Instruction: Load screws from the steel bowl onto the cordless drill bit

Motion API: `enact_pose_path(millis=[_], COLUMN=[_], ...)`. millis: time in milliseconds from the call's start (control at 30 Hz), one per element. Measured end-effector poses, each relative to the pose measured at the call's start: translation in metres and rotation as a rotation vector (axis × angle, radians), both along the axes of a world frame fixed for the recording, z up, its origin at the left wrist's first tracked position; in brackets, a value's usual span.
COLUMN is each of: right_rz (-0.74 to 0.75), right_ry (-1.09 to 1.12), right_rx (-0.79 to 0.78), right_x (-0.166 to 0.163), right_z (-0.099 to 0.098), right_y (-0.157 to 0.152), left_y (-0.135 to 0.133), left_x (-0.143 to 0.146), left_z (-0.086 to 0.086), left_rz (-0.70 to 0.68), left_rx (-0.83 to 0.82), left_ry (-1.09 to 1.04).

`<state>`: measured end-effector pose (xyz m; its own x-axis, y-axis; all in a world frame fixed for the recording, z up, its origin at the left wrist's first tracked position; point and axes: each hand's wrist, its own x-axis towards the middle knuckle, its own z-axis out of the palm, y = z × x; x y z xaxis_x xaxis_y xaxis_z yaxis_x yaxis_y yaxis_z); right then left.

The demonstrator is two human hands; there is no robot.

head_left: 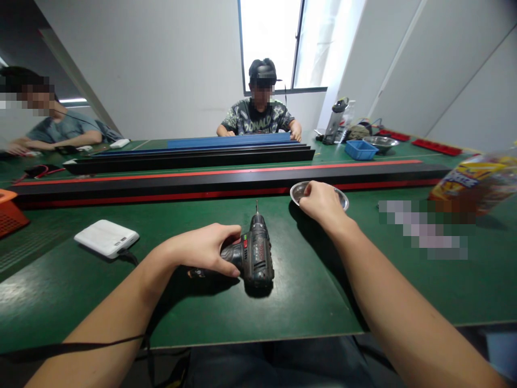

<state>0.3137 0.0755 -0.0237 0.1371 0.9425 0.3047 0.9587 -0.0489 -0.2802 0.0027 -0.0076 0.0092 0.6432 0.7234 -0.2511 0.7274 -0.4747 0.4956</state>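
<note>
My left hand [208, 248] is wrapped round the handle of a black cordless drill [258, 258], which lies on its side on the green table. The drill's bit points away from me, toward a long black and red profile [226, 183]. Over a small round metal dish [342, 200] is my right hand [321, 202], its fingers closed and reaching into the dish. Whatever those fingertips pinch, if anything, is hidden by the hand.
A white power bank [107, 238] with a cable lies at left, near an orange basket [12, 213]. Farther back are blue and black strips [194, 156], a blue bin [361, 150] and a bottle [335, 123]. A snack bag [468, 180] stands right. Two people sit across the table.
</note>
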Motion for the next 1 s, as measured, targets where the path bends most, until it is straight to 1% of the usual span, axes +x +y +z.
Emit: enact_pose_path(millis=[167, 300, 600, 700, 767, 867, 1000], right_rz=[0.017, 0.048, 0.04, 0.051, 0.116, 0.273, 0.384], right_ry=[-0.024, 0.029, 0.094, 0.137, 0.218, 0.371, 0.451], right_rx=[0.078, 0.103, 0.184, 0.227, 0.275, 0.343, 0.365], right_x=[0.006, 0.005, -0.001, -0.005, -0.011, -0.025, -0.041], right_z=[-0.003, -0.004, 0.007, 0.008, 0.007, 0.004, -0.004], right_y=[0.002, 0.004, -0.003, -0.004, -0.006, -0.012, -0.016], left_y=[-0.001, -0.001, -0.001, 0.0, 0.0, 0.0, 0.0], left_x=[0.001, 0.001, 0.002, 0.001, 0.001, 0.0, 0.0], left_z=[0.001, 0.002, 0.001, 0.001, 0.001, 0.002, 0.004], left_rz=[0.006, 0.004, -0.004, -0.003, -0.005, -0.021, -0.067], left_rx=[0.004, 0.0, -0.004, -0.016, -0.023, -0.03, -0.053], left_ry=[-0.003, -0.008, -0.005, -0.014, -0.02, -0.03, -0.029])
